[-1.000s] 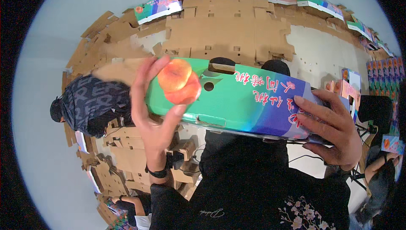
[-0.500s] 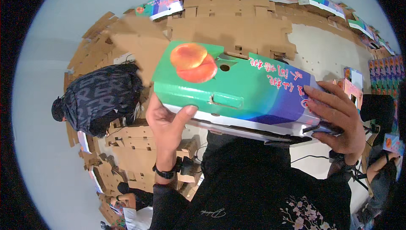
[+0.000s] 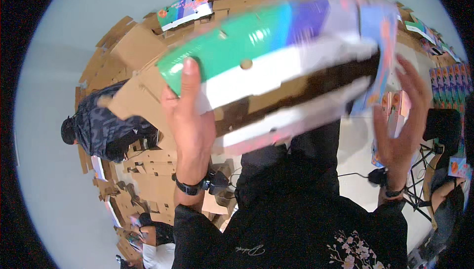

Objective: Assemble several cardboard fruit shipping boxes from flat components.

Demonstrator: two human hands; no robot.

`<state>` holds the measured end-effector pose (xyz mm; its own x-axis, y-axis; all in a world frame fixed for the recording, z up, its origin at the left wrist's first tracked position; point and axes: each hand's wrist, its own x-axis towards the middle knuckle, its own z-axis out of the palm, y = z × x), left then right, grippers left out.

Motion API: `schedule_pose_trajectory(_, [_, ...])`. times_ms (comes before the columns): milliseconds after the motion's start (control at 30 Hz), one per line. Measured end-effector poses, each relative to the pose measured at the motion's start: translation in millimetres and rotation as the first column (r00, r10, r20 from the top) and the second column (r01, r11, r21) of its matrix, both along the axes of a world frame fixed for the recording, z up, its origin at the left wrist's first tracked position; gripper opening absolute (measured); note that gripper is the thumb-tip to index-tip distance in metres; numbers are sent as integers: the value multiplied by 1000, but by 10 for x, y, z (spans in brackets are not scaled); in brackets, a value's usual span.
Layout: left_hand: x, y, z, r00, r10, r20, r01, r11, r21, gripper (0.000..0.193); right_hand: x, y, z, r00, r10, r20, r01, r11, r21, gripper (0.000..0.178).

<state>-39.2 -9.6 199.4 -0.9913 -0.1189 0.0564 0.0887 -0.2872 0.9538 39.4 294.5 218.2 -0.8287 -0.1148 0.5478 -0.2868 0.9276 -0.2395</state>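
Co-worker (image 3: 106, 113): far L, bent over, dark patterned jkt; hands can't be made out.
Brown cardboard (image 3: 136, 102): betw. co-worker & carton, meets carton's L end in view; can't tell if joined or separate.
L hand (image 3: 190, 125): grasping carton's L end, thumb on green face; other fingers mostly hidden behind it.
Carton (image 3: 281, 66): up off floor, tilted, R end higher. Green-to-blue face, white strip below, long gap toward camera w/ brown inside. Step (judged): handling part-folded box, open side being presented. Blurred, so flap edges unclear; far side hidden.
End panel (image 3: 384, 54): carton's R end, blue/pink, smeared; can't tell if tucked or loose.
R hand (image 3: 402, 145): fingers spread, thumb apart, not closed on anything; just beside end panel, contact can't tell. Next move prob. calls for R fingers to steady that end, L seems to bear the wt.
Pink cartons (image 3: 395, 102): beyond R hand, partly covered by it.
Stack (image 3: 452, 86): far R, printed cartons in rows; outer edge lost in dark rim.
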Motion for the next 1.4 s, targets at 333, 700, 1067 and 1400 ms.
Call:
schedule_pose_trajectory(333, [-229, 404, 71, 840, -515, -170, 354, 282, 892, 36, -168, -478, -293, 994, 50, 97, -43, 996, -74, 109])
schedule_pose_trajectory(700, [270, 302, -867, 834, -321, 450, -153, 649, 746, 41, -277, -165, -982, 981, 146, 131, -146, 989, -11, 55])
schedule_pose_trajectory(1067, [837, -166, -1290, 833, -361, 419, 497, 821, -280, 60, 471, -115, -1672, 747, -176, 641, 533, 736, -418, 79])
schedule_pose_trajectory(1400, [1167, -357, -1378, 962, 272, 35, -154, 641, -752, 90, 873, -235, -1740, 865, -79, 496, 475, 449, -757, 66])
